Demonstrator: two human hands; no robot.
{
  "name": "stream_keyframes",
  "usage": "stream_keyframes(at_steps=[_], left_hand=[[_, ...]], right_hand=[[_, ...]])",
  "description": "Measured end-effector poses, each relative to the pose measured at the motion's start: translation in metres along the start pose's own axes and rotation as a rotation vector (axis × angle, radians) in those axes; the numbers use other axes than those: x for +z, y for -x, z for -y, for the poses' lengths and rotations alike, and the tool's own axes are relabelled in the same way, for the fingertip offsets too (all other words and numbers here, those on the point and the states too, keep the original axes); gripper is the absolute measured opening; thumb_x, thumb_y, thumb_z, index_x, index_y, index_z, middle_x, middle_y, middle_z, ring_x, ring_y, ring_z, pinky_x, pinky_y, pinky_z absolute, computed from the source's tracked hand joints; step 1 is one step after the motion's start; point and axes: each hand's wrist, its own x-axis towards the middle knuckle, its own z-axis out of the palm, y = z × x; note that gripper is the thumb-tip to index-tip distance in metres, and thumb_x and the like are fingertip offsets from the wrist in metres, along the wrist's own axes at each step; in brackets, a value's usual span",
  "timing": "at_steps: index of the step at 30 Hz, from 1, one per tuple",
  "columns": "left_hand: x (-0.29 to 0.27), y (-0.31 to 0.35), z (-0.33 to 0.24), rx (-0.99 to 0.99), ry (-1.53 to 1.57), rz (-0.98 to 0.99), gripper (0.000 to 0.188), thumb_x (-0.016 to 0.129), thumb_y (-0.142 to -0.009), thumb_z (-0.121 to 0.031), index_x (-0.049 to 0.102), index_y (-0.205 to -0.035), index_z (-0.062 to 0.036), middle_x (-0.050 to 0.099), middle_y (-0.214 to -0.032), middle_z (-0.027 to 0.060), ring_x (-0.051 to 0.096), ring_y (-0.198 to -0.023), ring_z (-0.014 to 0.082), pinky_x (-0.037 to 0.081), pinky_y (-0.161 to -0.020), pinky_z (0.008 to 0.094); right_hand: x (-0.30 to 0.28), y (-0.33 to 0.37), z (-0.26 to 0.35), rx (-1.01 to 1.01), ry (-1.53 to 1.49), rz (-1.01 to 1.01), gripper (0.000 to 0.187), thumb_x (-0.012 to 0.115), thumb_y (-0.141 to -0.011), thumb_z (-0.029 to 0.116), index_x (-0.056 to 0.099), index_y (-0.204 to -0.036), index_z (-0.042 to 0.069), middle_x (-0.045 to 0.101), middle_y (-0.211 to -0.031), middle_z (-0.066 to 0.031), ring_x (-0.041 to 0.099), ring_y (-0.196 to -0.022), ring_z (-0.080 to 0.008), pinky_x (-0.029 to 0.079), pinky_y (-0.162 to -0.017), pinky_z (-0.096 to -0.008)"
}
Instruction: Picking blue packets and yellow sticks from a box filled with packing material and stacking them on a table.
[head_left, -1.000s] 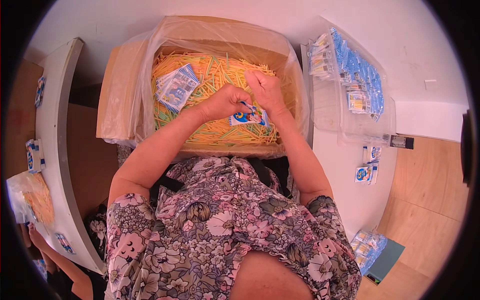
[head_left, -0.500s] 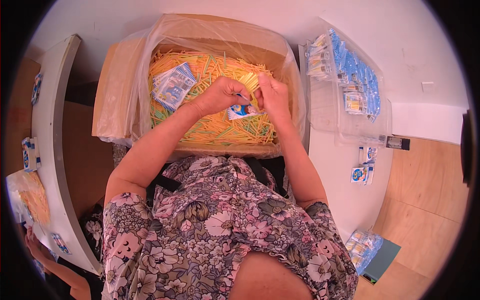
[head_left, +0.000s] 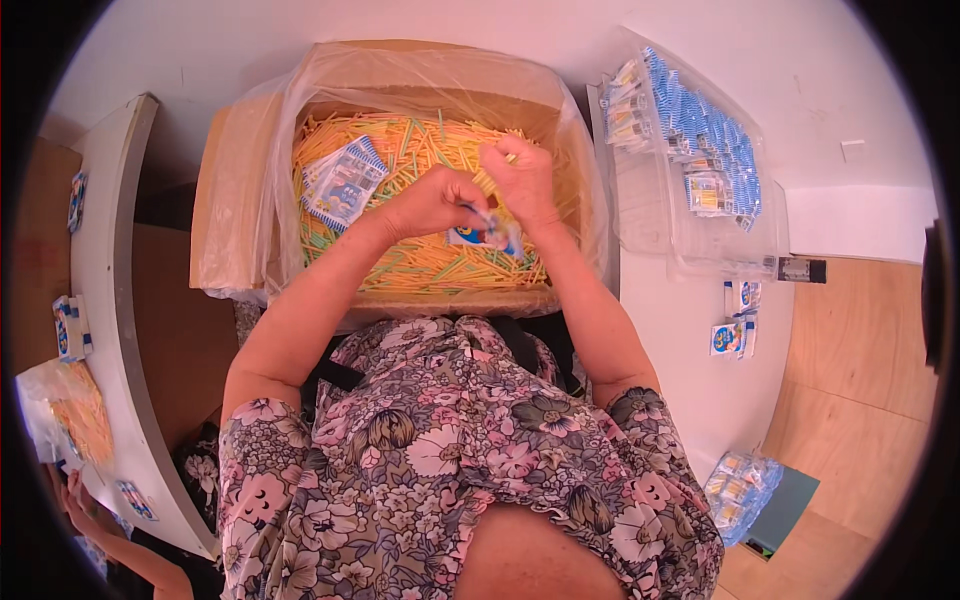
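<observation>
Over a plastic-lined cardboard box (head_left: 450,303) full of thin yellow, orange and green sticks (head_left: 395,262), both my hands work close together. My left hand (head_left: 435,203) pinches the top of a small blue-and-white printed packet (head_left: 470,236), which hangs below the fingers, partly blurred. Just right of it, my right hand (head_left: 522,180) is closed round a small bundle of yellow sticks (head_left: 487,184); their ends show beside its fingers, above the packet. Several flat blue-striped packets (head_left: 345,183) lie stacked on the loose sticks at the box's left.
At right, a clear plastic bin (head_left: 690,255) holds rows of filled packets (head_left: 715,150) on a white table (head_left: 690,360). Small packets (head_left: 735,335) lie nearer on that table. Another white tabletop (head_left: 105,250) stands left, where another person's hand (head_left: 80,505) shows beside a bag of sticks (head_left: 80,410).
My right hand has moved slightly up and left and turned over, with the yellow sticks now pointing down toward the packet. The packet has shifted and blurred. The whole view has moved a little.
</observation>
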Motion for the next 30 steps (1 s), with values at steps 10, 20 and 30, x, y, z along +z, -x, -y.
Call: stream_keyframes(at_steps=[10, 20, 30], left_hand=[[-0.048, 0.002, -0.008, -0.286, -0.036, -0.018, 0.024, 0.062, -0.085, -0.011, 0.063, -0.107, -0.0006, 0.068, -0.089, 0.0033, 0.059, -0.077, 0.0064, 0.048, -0.071, 0.0229], [-0.027, 0.011, -0.027, -0.331, 0.337, 0.115, 0.025, 0.071, -0.078, -0.012, 0.068, -0.1, 0.0001, 0.069, -0.091, 0.0043, 0.062, -0.083, 0.0089, 0.049, -0.077, 0.024], [0.016, 0.004, -0.011, -0.188, 0.219, 0.176, 0.015, 0.067, -0.08, -0.002, 0.069, -0.094, 0.0001, 0.068, -0.084, 0.0029, 0.06, -0.08, 0.008, 0.049, -0.075, 0.0258]], right_hand=[[-0.031, 0.054, -0.002, -0.066, 0.353, 0.709, 0.027, 0.06, -0.079, 0.026, 0.058, -0.068, 0.002, 0.051, -0.058, -0.0161, 0.049, -0.052, -0.0268, 0.041, -0.055, -0.0384], [-0.045, 0.035, 0.012, 0.121, 0.058, 0.211, 0.026, 0.06, -0.082, 0.021, 0.054, -0.066, 0.002, 0.05, -0.058, -0.0166, 0.05, -0.052, -0.0216, 0.04, -0.052, -0.0333], [-0.027, 0.039, 0.021, -0.306, 0.494, 0.098, 0.027, 0.062, -0.083, 0.023, 0.051, -0.068, 0.004, 0.053, -0.062, -0.0143, 0.052, -0.05, -0.0287, 0.042, -0.048, -0.0346]])
